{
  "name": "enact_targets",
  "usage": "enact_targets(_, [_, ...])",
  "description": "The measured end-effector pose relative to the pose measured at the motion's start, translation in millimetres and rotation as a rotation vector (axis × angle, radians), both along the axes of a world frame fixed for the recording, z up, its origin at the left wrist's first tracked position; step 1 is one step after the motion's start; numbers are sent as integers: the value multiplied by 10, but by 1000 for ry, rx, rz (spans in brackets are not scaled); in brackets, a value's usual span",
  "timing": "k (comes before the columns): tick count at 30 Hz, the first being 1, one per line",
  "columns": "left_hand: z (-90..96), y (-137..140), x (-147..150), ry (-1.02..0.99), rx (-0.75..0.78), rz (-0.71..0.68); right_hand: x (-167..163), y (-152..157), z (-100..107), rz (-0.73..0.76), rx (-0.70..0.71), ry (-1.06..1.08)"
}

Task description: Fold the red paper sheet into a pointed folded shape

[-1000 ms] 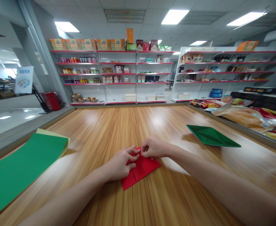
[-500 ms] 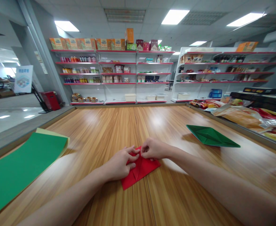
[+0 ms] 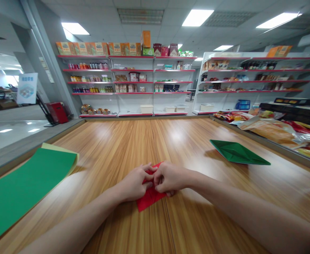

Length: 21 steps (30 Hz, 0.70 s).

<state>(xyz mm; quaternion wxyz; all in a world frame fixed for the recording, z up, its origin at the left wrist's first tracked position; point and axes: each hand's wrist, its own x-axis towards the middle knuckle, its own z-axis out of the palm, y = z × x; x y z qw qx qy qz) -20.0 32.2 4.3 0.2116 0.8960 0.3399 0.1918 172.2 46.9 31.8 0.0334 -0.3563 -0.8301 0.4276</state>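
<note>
A folded piece of red paper (image 3: 146,203) lies flat at the middle of a wood-grain tabletop (image 3: 123,141), far from the far edge and on the side near the wearer, with one corner pointing toward the wearer's left. The left hand (image 3: 135,181) lies over its upper left part, fingers spread and pressing down, thumb apart from them; it has kept its place over the last second. The right hand (image 3: 172,176) is what has changed: from the paper's top corner it has come down toward the wearer, and it now hides the right corner that showed a moment ago. Its fingers are curled, with the thumb close to the forefinger; whether they pinch a fold or only press cannot be told. This looks like work on a crease lower down the paper, while the left hand steadies it. Further out, both green items lie as they did: a folded green paper shape (image 3: 238,152) well apart from the hands, toward the right edge, and a large green sheet (image 3: 25,190) with pale yellow paper (image 3: 54,148) under it along the left edge. Packaged goods (image 3: 271,130) sit beyond the right edge, and stocked shelves (image 3: 133,102) beyond the far edge.
</note>
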Motion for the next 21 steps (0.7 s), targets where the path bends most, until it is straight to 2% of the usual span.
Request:
enact_targets(2, [18, -9, 5, -15, 11, -14, -36, -75, 25, 30, -23, -18])
enact_targets(6, [32, -19, 18, -30, 27, -35, -78, -150, 40, 51, 34, -28])
enact_targets(11, [12, 5, 19, -13, 18, -18, -96, -174, 9, 37, -53, -8])
enact_targets(21, [4, -15, -5, -18, -29, -4, -110, -178, 10, -6, -140, -21])
